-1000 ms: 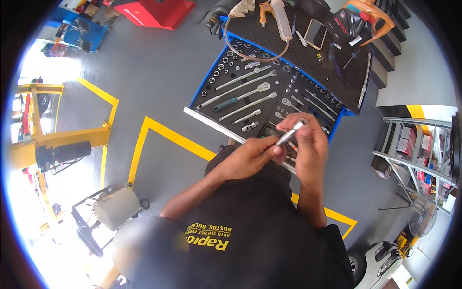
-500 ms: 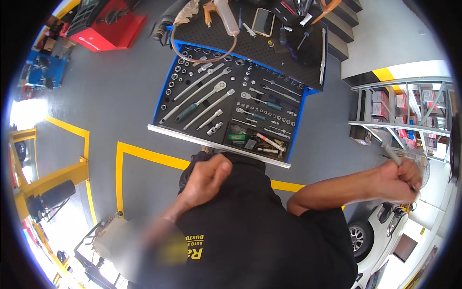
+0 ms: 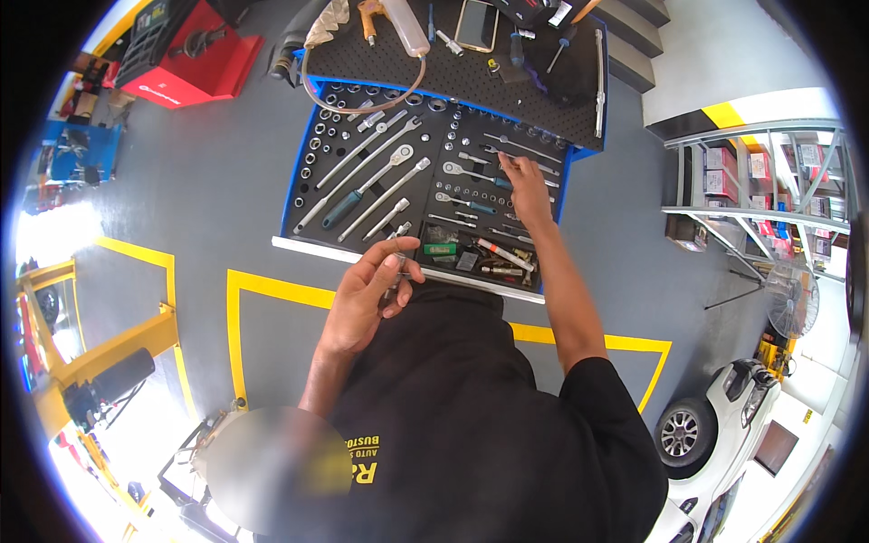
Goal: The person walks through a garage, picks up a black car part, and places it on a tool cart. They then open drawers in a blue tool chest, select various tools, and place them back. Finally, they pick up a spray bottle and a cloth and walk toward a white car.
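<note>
My left hand [image 3: 367, 294] is in front of the drawer's near edge, its fingers curled around a small shiny metal piece [image 3: 399, 262] that looks like a socket. The fingers hide part of it. Over the right half of the open tool drawer [image 3: 308, 247], my right hand [image 3: 530, 188] reaches down with fingers stretched out. Its fingertips are at the head of a slim metal tool [image 3: 534, 163]; whether they grip it cannot be made out. Beneath and beside that hand lie two blue-handled ratchets [image 3: 478, 174], sockets and bars in dark foam.
On the cart's black top [image 3: 453, 68] rest a phone [image 3: 476, 24], screwdrivers and a clear bottle with a hose [image 3: 405, 27]. Metal shelving [image 3: 760, 217] stands right, near a fan [image 3: 792, 299] and a white car [image 3: 715, 434]. A yellow frame [image 3: 127, 348] is at left.
My right hand has swung from far right, where it was a fist around a long light-coloured bar, to over the drawer's right half. My left hand has turned, showing the metal piece.
</note>
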Motion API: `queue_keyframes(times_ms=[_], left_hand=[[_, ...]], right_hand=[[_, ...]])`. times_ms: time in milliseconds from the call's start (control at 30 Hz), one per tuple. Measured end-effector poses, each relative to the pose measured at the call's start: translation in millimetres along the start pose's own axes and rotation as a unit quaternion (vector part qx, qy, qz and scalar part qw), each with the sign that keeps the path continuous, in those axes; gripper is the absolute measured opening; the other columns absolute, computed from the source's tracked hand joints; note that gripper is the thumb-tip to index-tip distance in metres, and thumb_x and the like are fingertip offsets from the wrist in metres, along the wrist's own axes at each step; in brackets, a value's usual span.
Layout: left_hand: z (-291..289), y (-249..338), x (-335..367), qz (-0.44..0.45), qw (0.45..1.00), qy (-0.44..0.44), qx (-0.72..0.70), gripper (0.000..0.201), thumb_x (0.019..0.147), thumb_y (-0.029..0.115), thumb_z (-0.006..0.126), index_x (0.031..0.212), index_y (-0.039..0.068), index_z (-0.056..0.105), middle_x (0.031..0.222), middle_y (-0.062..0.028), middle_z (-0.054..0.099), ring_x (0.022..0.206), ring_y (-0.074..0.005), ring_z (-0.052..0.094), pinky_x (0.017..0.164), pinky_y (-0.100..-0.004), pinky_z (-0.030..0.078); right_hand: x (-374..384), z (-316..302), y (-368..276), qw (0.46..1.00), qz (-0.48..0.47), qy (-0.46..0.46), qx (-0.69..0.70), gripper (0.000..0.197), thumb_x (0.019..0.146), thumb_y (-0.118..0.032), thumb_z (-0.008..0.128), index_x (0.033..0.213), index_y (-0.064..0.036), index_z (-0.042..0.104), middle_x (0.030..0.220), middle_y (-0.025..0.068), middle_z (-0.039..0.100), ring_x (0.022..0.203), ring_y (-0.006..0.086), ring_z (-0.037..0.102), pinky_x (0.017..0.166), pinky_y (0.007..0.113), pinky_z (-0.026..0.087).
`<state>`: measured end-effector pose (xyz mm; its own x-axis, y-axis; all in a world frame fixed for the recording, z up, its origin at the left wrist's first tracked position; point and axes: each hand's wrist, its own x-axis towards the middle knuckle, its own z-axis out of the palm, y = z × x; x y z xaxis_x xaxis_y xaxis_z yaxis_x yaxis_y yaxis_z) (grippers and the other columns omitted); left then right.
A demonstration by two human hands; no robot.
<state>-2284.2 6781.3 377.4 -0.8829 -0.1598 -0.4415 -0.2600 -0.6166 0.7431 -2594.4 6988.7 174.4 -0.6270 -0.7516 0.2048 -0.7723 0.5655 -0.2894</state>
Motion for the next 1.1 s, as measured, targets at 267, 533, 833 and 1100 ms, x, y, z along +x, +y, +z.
queue_keyframes(times_ms=[267, 533, 833, 1100], left_hand=[[8, -11, 5, 0.012, 0.998, 0.046, -0.036, 0.044, 0.114, 0.023, 0.046, 0.148, -0.004, 0.051, 0.099, -0.0054, 0.062, 0.068, -0.0050, 0.046, 0.053, -0.0180, 0.033], [4, -26, 13, 0.026, 0.995, 0.081, -0.055, 0.060, 0.117, 0.045, 0.027, 0.135, -0.004, 0.056, 0.069, 0.0038, 0.039, 0.054, -0.0039, 0.026, 0.049, -0.0217, 0.022], [7, -30, 13, 0.023, 0.994, 0.100, -0.048, 0.061, 0.115, 0.055, 0.026, 0.106, 0.003, 0.057, 0.065, 0.0060, 0.033, 0.053, -0.0043, 0.022, 0.048, -0.0246, 0.018], [-5, -29, 3, 0.087, 0.989, 0.077, 0.094, 0.038, 0.113, 0.038, 0.052, 0.131, 0.005, 0.060, 0.080, 0.0069, 0.042, 0.071, -0.0029, 0.036, 0.064, -0.0204, 0.032]], right_hand=[[-22, 16, -2, 0.993, 0.082, 0.083, -0.037, 0.056, 0.079, 0.005, 0.071, 0.133, -0.0100, 0.071, 0.119, 0.0089, 0.067, 0.111, 0.0288, 0.065, 0.090, 0.041, 0.058], [11, -16, -43, 0.979, 0.182, -0.087, 0.031, 0.028, 0.091, -0.022, 0.071, 0.116, -0.0096, 0.077, 0.123, 0.0086, 0.064, 0.116, 0.0286, 0.064, 0.090, 0.043, 0.057], [25, 23, -66, 0.989, 0.116, -0.089, -0.024, 0.038, 0.099, -0.042, 0.069, 0.112, -0.0064, 0.073, 0.124, 0.0120, 0.053, 0.122, 0.0334, 0.050, 0.098, 0.056, 0.042], [25, -89, -113, 0.879, 0.134, -0.059, 0.454, 0.032, 0.109, -0.037, 0.058, 0.111, -0.0043, 0.061, 0.080, 0.0020, 0.054, 0.073, 0.0162, 0.054, 0.067, 0.034, 0.045]])
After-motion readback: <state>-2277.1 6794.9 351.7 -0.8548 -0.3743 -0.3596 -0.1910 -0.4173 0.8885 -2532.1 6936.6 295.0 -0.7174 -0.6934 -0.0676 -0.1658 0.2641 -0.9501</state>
